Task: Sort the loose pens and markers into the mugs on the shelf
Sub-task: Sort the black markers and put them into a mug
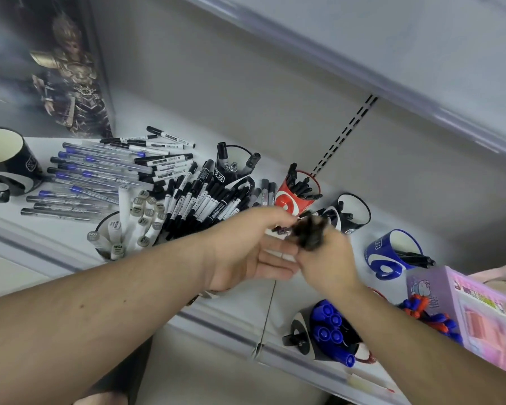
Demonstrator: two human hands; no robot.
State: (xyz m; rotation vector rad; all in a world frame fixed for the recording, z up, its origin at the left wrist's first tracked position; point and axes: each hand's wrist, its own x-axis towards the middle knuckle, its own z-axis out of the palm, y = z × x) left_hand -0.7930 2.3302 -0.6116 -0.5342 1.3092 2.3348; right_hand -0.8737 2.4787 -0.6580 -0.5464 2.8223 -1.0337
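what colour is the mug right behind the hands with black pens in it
Red with a white pattern, seen in the head view.
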